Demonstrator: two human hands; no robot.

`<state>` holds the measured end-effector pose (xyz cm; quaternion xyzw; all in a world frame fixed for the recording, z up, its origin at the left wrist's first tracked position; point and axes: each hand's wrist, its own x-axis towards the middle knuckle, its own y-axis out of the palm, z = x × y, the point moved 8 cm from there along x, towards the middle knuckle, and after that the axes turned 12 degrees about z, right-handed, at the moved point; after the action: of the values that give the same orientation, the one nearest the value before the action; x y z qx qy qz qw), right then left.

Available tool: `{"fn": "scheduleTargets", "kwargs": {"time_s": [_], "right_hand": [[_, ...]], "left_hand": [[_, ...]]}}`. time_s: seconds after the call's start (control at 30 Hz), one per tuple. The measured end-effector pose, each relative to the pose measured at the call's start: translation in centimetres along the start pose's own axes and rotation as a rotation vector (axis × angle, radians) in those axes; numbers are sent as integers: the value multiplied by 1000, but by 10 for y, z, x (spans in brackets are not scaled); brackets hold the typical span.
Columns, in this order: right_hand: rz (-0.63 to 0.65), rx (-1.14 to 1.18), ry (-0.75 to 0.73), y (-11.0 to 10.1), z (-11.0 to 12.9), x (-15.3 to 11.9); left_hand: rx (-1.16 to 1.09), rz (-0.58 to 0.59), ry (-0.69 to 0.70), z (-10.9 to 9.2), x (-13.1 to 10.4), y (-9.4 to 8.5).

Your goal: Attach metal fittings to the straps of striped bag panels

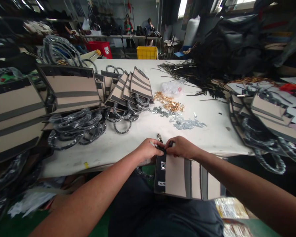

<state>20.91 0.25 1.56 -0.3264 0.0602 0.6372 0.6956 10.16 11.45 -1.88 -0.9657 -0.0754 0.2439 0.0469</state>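
A bag panel, beige with grey strips and a black edge band, lies tilted over my lap against the table's front edge. My left hand is closed at the far corner of its black band, thumb on top; a small pale piece shows by its fingers. Close beside it, my right hand pinches at the same corner, with something small and dark partly hidden in its fingers. Just beyond the fingertips a shiny metal fitting sticks up. Two metal plates sit along the black band.
On the white table lie gold fittings and small grey metal plates. Stacked bag panels with plastic-wrapped handles stand left; more panels lie right. Black strips are heaped behind. Two people are at the back.
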Motion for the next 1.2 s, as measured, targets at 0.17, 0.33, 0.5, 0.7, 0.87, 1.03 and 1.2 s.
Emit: {"fn": "scheduleTargets", "kwargs": {"time_s": [0.17, 0.33, 0.5, 0.7, 0.87, 1.03, 1.2], "right_hand": [[-17, 11, -48, 0, 18, 1], [-32, -54, -123, 0, 43, 14], [-75, -243, -77, -5, 45, 13], [-211, -449, -104, 3, 40, 9], [-159, -580, -184, 17, 47, 20], [-46, -753, -114, 22, 55, 27], [13, -713, -149, 25, 61, 27]], "left_hand": [[48, 6, 54, 2, 4, -3], [99, 10, 111, 7, 8, -4], [136, -24, 158, 12, 9, -5], [199, -74, 185, 8, 8, -8], [254, -137, 193, 6, 3, -10], [272, -164, 182, 5, -2, -9], [254, -165, 142, 2, -6, -9]]}}
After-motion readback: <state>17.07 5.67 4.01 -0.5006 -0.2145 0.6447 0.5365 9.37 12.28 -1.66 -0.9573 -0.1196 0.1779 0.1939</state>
